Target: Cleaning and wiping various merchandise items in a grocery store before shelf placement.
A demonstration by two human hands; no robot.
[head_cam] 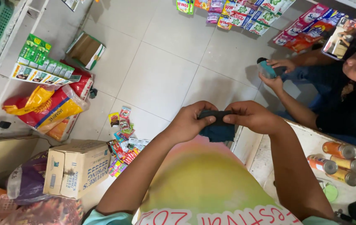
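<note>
We see our left hand point(188, 121) and right hand point(251, 116) pinched on the top edge of a dark cloth point(217, 130) held at chest height over the floor point(165, 75); it hangs limp, likely light and soft, best gripped along that edge.

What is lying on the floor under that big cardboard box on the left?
The cardboard box rests partly on a purple bag and beside scattered sachets. Whatever lies directly beneath the box is hidden.
</note>
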